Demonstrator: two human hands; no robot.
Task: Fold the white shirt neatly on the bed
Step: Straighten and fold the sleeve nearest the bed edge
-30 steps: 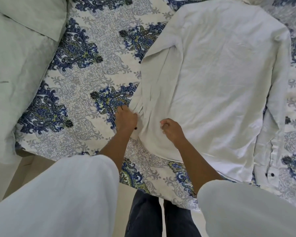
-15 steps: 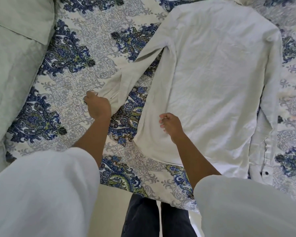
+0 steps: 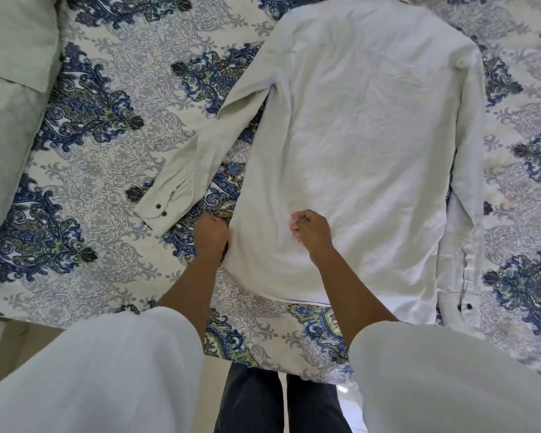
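Observation:
The white shirt [image 3: 366,145] lies back-up and flat on the patterned bed sheet [image 3: 107,189]. Its left sleeve [image 3: 200,151] stretches out diagonally to the left, ending in a buttoned cuff [image 3: 158,207]. The right sleeve [image 3: 463,182] lies straight along the body, with its cuff near the bed's front edge. My left hand [image 3: 211,234] is at the lower left side edge of the shirt, fingers curled onto that edge. On the lower body of the shirt rests my right hand [image 3: 310,229], fingers curled, with no fabric visibly pinched.
A pale green pillow or blanket [image 3: 10,98] fills the left of the bed. The bed's front edge [image 3: 175,326] runs just ahead of my legs, and the floor shows below it. The sheet beyond the left sleeve is bare.
My left hand pulled the left sleeve out to the left, let go of the cuff, and came back to the shirt's side edge. The right hand stayed on the shirt.

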